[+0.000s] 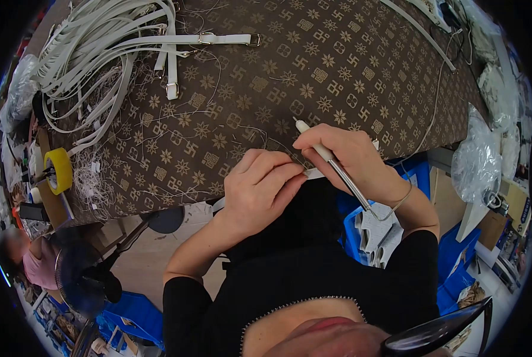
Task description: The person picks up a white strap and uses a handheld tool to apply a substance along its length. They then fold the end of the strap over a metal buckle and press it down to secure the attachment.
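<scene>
My left hand is closed, thumb and fingers pinched on a white strap at the table's front edge. Opposite it, my right hand is wrapped round a pen-like tool with a white and metal body and a cord at its lower end. The tool's thin tip points up and left, above the strap and apart from it. Some fingers of my right hand reach down to the strap's right side. Most of the strap is hidden by my hands. Fine thread lies just beyond my fingertips.
A heap of white buckled straps lies at the table's back left, with loose threads nearer. Yellow tape stands at the left edge. The tool's cord runs right. Below are a fan and blue bins; a person is far left.
</scene>
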Demonstrator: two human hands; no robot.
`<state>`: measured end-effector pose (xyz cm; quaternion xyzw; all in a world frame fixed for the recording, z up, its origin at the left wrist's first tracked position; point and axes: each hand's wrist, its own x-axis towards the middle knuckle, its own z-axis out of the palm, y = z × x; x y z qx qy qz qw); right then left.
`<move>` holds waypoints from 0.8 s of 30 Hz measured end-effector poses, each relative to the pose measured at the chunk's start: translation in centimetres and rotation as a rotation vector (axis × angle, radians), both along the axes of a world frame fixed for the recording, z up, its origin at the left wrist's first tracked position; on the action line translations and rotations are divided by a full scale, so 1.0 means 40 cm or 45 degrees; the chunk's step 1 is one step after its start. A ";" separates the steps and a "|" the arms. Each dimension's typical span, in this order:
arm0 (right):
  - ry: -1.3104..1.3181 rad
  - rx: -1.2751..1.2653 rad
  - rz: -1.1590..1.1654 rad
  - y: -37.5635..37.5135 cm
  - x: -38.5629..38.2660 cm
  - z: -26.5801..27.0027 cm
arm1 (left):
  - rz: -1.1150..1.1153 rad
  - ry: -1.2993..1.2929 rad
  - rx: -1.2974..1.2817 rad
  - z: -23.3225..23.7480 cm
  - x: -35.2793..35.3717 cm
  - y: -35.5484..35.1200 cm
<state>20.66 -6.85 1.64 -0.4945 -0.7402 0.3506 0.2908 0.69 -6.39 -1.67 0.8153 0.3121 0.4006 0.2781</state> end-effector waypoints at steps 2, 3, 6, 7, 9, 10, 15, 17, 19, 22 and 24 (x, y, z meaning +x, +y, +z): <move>0.001 0.007 -0.001 0.002 -0.001 0.002 | 0.018 0.047 -0.022 0.004 -0.002 0.000; 0.002 0.012 -0.001 0.002 -0.002 0.003 | 0.019 0.048 -0.022 0.009 -0.002 -0.002; 0.033 0.032 0.005 0.004 -0.003 0.003 | 0.045 0.102 -0.166 0.023 -0.003 -0.001; 0.033 0.032 0.008 0.004 -0.004 0.003 | 0.040 0.115 -0.267 0.025 -0.005 0.001; 0.012 0.040 0.010 0.004 -0.003 0.005 | 0.035 0.127 -0.366 0.026 -0.010 0.005; 0.012 0.040 0.011 0.003 -0.003 0.006 | -0.005 0.117 -0.421 0.025 -0.012 0.007; -0.006 0.027 0.018 0.002 -0.003 0.009 | -0.047 0.042 -0.434 0.009 -0.014 0.003; 0.000 0.027 0.012 0.004 -0.003 0.006 | -0.018 -0.012 -0.201 0.004 -0.010 0.002; 0.006 0.026 0.008 0.005 -0.005 0.004 | -0.026 -0.025 -0.123 -0.001 -0.004 -0.001; 0.015 0.067 -0.013 0.005 -0.007 0.005 | -0.035 -0.043 -0.004 -0.002 0.001 -0.003; 0.006 0.014 0.002 0.006 -0.006 0.008 | -0.037 -0.048 0.036 -0.003 0.001 -0.003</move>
